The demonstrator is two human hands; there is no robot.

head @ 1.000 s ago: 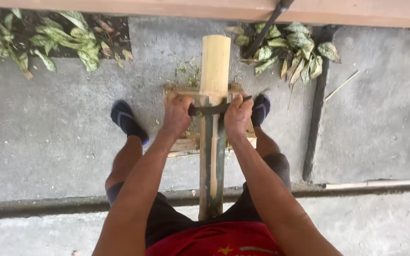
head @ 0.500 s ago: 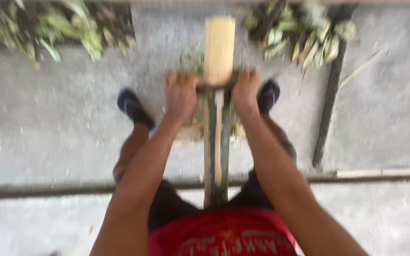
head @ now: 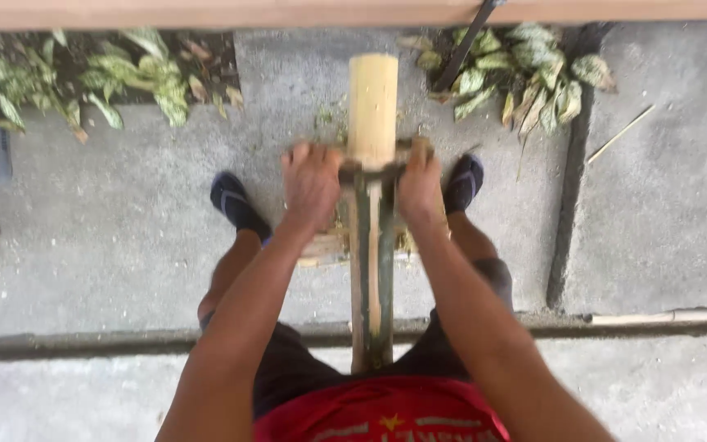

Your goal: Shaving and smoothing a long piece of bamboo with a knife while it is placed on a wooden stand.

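Both hands are closed on the crossbar of a splitting tool: left hand point(head: 311, 182) left, right hand point(head: 419, 182) right of the bamboo pole point(head: 372, 110), which runs from between the legs out to the far side. Equal pressure from both grips should keep the split centred.

We see pale yellow bamboo pole point(head: 372, 106), smooth, matt, peeled bare above dark crossbar tool point(head: 370, 173); below tool, green skin glossy along split halves. Grey concrete floor point(head: 124, 237) around pole rough, matt. Dark rubbery sandals point(head: 235, 203) beside pole dull. Red cloth shirt point(head: 382, 413) below pole soft, matt.
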